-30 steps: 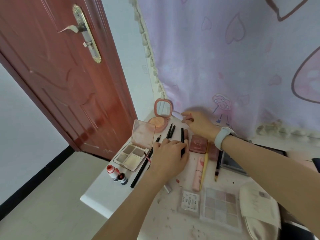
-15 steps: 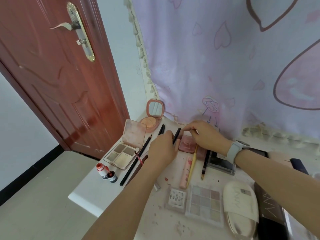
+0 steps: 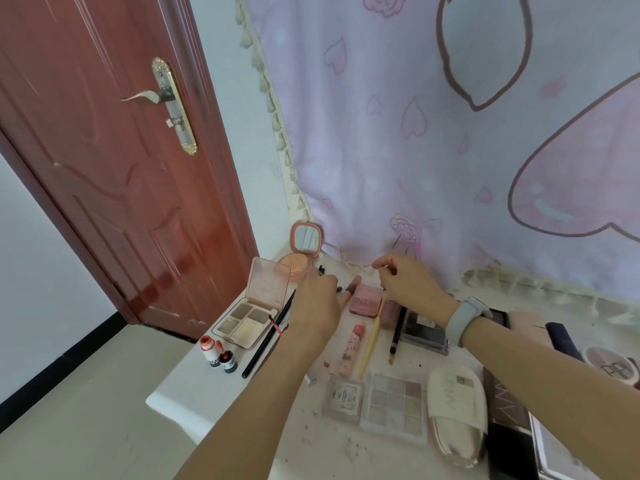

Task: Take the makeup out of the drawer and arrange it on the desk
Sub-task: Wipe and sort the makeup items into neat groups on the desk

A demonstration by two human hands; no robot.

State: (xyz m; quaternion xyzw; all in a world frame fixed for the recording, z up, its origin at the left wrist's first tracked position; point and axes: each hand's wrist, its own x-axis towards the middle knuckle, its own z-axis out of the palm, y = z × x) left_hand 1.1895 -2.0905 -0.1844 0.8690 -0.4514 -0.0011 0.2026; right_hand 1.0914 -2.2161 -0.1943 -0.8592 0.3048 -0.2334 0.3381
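Makeup lies spread over the white desk (image 3: 194,400). My left hand (image 3: 317,306) reaches to the back of the desk and grips a pink tube with a brown middle (image 3: 350,289) beside dark pencil tips (image 3: 322,270). My right hand (image 3: 408,282), with a watch on its wrist, hovers over a closed pink compact (image 3: 365,301); its curled fingers seem to pinch the top end of a yellow brush (image 3: 370,344). No drawer is in view.
At the back left stand an open mirror compact (image 3: 304,244), an open four-pan palette (image 3: 254,317), two small bottles (image 3: 218,355) and a long black pencil (image 3: 266,341). Nearer me lie a pink tube (image 3: 353,348), a nine-pan palette (image 3: 394,407) and a white pouch (image 3: 457,410). A door (image 3: 121,185) stands left.
My right hand has lifted off the pink compact and curled its fingers. My left hand now holds a pink tube rather than the black pencil. The camera has tilted up.
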